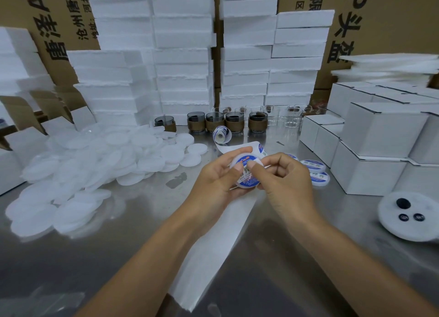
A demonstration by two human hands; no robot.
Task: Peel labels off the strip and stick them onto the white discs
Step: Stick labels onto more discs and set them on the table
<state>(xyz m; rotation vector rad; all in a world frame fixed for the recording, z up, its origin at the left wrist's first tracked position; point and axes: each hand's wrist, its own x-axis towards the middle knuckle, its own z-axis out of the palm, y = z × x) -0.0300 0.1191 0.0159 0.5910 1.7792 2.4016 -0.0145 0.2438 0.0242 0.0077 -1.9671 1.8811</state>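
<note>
My left hand (217, 184) cups a white disc (247, 184) above the steel table, thumb pressing on its round blue-and-white label (247, 164). My right hand (285, 181) pinches the same disc from the right, thumb on the label. The white backing strip (221, 240) runs under my hands toward the near edge, and its far end curls into a roll (222, 134). A big heap of bare white discs (95, 164) lies to the left. Three labelled discs (316, 171) lie just right of my right hand.
Glass cups with brown sleeves (235, 123) and clear glasses (292, 117) stand in a row behind. White boxes (380, 140) are stacked on the right, foam blocks (183, 55) at the back. A white disc with black buttons (407, 215) lies at the right edge.
</note>
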